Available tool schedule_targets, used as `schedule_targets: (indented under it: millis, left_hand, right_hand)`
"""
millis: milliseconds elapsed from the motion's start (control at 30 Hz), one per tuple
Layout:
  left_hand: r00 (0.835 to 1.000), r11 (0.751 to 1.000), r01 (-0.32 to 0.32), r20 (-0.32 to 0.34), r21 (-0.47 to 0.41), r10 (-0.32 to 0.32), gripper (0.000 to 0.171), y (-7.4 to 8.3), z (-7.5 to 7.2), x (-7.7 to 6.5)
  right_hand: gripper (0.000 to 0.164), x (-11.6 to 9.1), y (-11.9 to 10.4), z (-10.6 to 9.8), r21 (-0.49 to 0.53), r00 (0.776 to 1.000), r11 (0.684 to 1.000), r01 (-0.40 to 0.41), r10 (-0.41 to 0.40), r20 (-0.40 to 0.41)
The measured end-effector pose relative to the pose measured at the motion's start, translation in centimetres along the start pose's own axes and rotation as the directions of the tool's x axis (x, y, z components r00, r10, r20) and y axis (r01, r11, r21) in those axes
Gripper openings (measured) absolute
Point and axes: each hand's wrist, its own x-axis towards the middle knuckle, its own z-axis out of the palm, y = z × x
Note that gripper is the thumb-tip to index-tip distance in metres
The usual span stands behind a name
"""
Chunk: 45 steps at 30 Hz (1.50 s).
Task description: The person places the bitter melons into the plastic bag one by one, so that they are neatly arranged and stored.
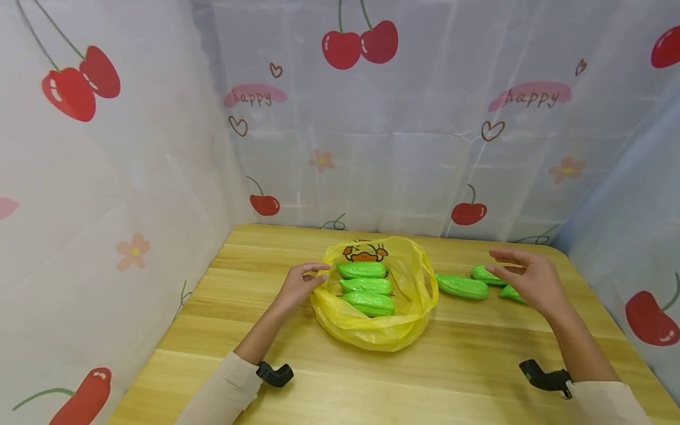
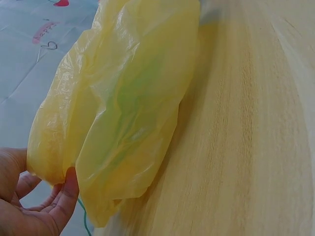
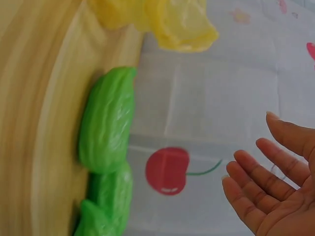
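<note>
A yellow plastic bag (image 1: 372, 339) with a duck face printed inside it lies opened on the table. Three green bitter melons (image 1: 370, 303) are lined up in its mouth; through the film they show only as a green blur in the left wrist view. My left hand (image 1: 301, 286) pinches the bag's left rim between thumb and fingers. To the right of the bag lie three more bitter melons (image 1: 462, 287), one partly covered by my right hand (image 1: 536, 280) in the head view. That hand hovers over them, fingers spread and holding nothing (image 3: 275, 196).
The wood-grain table (image 1: 404, 389) meets a printed cloth curtain (image 1: 404, 147) at the back, with more cloth on both sides. Each wrist wears a black camera mount, such as the left mount (image 1: 274, 374).
</note>
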Motion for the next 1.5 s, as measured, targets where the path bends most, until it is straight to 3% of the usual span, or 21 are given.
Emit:
schedule_targets:
  millis: [300, 600, 933, 1200, 1500]
  left_hand:
    - [1.000, 1.000, 0.012, 0.005, 0.010, -0.012, 0.029, 0.1, 0.2, -0.2]
    - [1.000, 1.000, 0.001, 0.003, 0.002, -0.001, 0.031, 0.4, 0.1, -0.2]
    - [1.000, 1.000, 0.001, 0.005, 0.014, -0.001, 0.029, 0.1, 0.0, -0.2]
    - [1.000, 1.000, -0.007, 0.001, 0.026, 0.007, 0.028, 0.2, 0.0, -0.2]
    - [1.000, 1.000, -0.002, -0.003, 0.025, 0.002, 0.028, 0.2, 0.0, -0.1]
  right_hand:
    - [0.051, -1.2, 4.7, -1.4, -0.072, 0.997, 0.995, -0.071, 0.071, 0.006]
    - [0.058, -1.6, 9.0, -2.9, -0.070, 0.994, 0.991, -0.113, 0.112, -0.010]
    - [0.067, -1.7, 13.3, -3.5, -0.139, 0.987, 0.983, -0.121, 0.134, 0.088]
    - [0.069, -2.1, 14.8, -3.7, -0.179, 0.975, 0.972, -0.149, 0.175, 0.136]
    - [0.059, -2.2, 15.4, -3.2, -0.206, 0.985, 0.973, -0.108, 0.133, 0.111]
